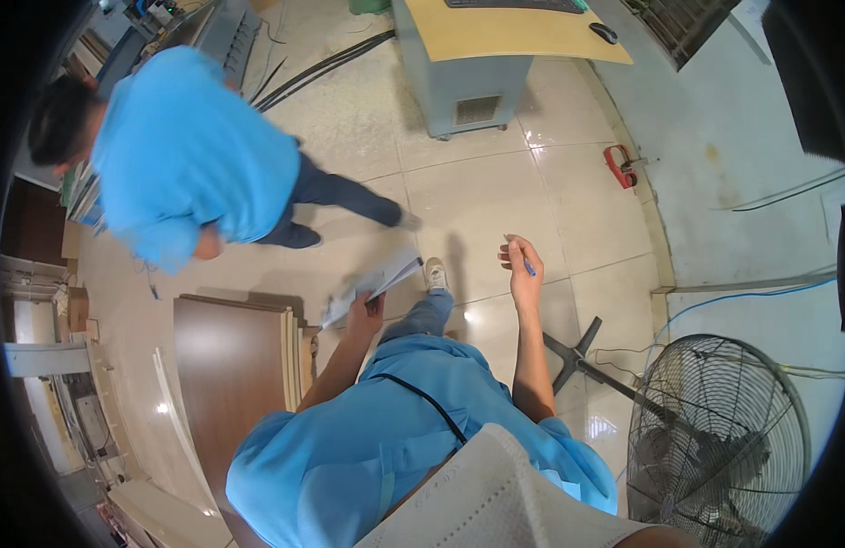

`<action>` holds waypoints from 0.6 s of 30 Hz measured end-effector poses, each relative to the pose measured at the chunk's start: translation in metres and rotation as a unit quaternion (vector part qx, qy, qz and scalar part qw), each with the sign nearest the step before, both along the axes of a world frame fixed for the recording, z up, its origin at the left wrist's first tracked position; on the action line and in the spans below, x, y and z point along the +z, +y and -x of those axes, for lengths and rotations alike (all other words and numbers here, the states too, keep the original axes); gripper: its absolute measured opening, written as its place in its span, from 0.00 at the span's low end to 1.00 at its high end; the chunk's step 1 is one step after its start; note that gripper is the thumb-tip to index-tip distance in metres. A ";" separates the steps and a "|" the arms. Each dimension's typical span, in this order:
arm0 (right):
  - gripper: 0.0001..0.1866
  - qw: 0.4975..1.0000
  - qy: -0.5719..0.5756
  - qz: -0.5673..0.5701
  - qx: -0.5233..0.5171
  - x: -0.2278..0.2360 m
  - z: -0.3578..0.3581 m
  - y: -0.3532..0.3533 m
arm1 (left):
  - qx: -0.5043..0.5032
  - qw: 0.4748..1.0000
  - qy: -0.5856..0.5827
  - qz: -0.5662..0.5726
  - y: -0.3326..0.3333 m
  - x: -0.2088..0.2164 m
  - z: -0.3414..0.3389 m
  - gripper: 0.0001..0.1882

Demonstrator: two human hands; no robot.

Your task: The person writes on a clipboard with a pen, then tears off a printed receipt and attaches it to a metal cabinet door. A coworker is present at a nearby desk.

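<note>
Papers at left, pen at right, a gap of floor between

The papers [375, 281] are held near the centre of the frame, left of the middle, by the left hand [366, 316], which is closed on their lower edge. Their long axis is slanted from lower left to upper right; their print is blurred. A blue pen [530, 268] is held by the right hand [521, 258], with the fingers curled narrowly around it, right of the centre. The pen is tilted from upper left to lower right, roughly across the papers' axis. The papers are placed left of the pen, well apart from it, with a shoe [436, 273] seen between. The left hand is nearer the stacked boards [230, 356] at lower left.
</note>
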State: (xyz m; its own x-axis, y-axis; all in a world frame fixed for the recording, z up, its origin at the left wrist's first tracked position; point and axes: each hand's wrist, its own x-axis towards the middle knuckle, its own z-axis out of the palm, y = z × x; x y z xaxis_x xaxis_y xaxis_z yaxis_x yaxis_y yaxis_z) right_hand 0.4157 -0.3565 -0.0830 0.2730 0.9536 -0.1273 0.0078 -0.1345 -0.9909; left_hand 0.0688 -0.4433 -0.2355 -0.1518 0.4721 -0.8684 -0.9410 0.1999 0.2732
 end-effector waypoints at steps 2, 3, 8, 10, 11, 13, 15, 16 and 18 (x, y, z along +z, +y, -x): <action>0.19 1.000 -0.019 0.013 -0.020 0.007 -0.009 0.036 | -0.061 0.991 0.075 -0.097 0.068 0.034 -0.028 0.13; 0.19 0.999 -0.033 0.013 -0.027 0.011 -0.014 0.053 | -0.089 0.981 0.108 -0.138 0.099 0.053 -0.038 0.14; 0.17 0.995 -0.038 -0.040 -0.085 0.046 -0.046 0.130 | -0.182 0.918 0.128 -0.328 0.240 0.147 -0.087 0.22; 0.16 0.987 -0.032 -0.062 -0.143 0.067 -0.060 0.162 | -0.212 0.907 0.122 -0.341 0.296 0.177 -0.113 0.24; 0.15 0.983 -0.036 -0.097 -0.149 0.078 -0.067 0.181 | -0.228 0.904 0.111 -0.344 0.323 0.188 -0.128 0.25; 0.14 0.972 -0.054 -0.147 -0.172 0.099 -0.078 0.219 | -0.229 0.881 0.120 -0.396 0.374 0.205 -0.152 0.25; 0.14 0.967 -0.065 -0.182 -0.168 0.119 -0.084 0.251 | -0.228 0.871 0.125 -0.418 0.414 0.215 -0.173 0.26; 0.14 0.963 -0.071 -0.206 -0.161 0.128 -0.084 0.266 | -0.225 0.874 0.128 -0.411 0.432 0.219 -0.184 0.26; 0.12 0.962 -0.074 -0.225 -0.137 0.144 -0.087 0.299 | -0.226 0.882 0.138 -0.391 0.462 0.223 -0.203 0.26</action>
